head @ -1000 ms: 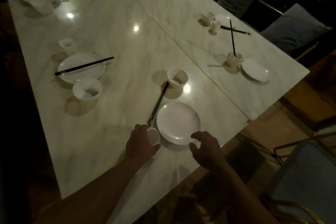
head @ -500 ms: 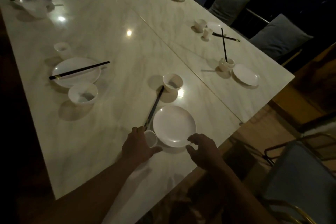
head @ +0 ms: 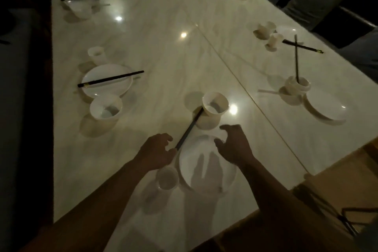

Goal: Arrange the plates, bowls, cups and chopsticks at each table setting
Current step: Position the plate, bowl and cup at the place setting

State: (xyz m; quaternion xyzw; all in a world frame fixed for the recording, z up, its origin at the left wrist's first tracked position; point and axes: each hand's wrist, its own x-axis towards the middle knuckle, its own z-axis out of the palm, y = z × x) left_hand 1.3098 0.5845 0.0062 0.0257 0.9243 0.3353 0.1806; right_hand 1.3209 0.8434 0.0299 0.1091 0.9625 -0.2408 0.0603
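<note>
No readable text or labels anywhere.

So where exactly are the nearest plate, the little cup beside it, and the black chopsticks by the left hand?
nearest plate (head: 206,172), head view, on its flat centre.
little cup (head: 167,178), head view, on its rim and hollow.
black chopsticks (head: 189,129), head view, midway along the pair.
</note>
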